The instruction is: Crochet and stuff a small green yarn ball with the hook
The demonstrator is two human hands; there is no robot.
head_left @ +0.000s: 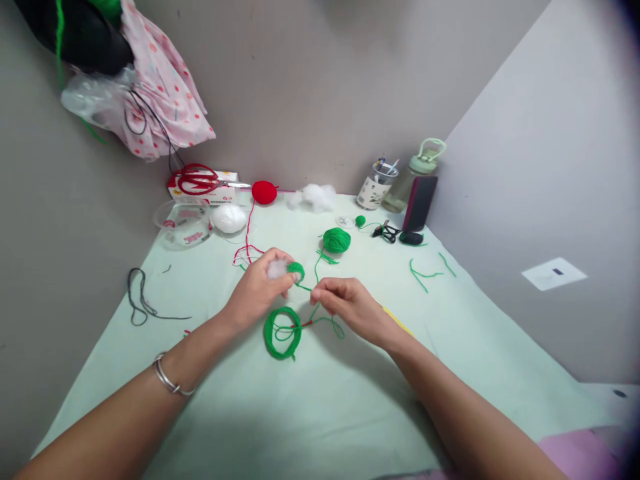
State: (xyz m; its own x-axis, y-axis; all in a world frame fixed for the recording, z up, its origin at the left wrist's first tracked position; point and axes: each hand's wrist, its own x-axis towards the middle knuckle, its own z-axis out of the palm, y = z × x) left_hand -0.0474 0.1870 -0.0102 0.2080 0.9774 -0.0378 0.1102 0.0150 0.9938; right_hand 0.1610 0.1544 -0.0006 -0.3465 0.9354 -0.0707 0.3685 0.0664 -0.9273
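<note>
My left hand (pixel 263 283) is closed round a small green crocheted piece (pixel 296 269), with a tuft of white stuffing (pixel 277 269) showing beside it. A short green strand runs from that piece to my right hand (pixel 345 300), whose thumb and fingers pinch it. Whether a needle or hook is in the pinch is too small to tell. Below both hands lies a ring of green yarn (pixel 267 333) with loose loops and a bit of red at its right side. Beyond my hands sits a green yarn ball (pixel 337 240), its strand trailing down past my right fingers.
At the back are red-handled scissors (pixel 197 180) on a box, a red yarn ball (pixel 264 192), white stuffing (pixel 317 198), a white ball (pixel 229 218) and a clear tub (pixel 185 230). A pen jar (pixel 377 188), bottle (pixel 400 190) and phone (pixel 420 203) stand back right. Black cord (pixel 143 303) lies left.
</note>
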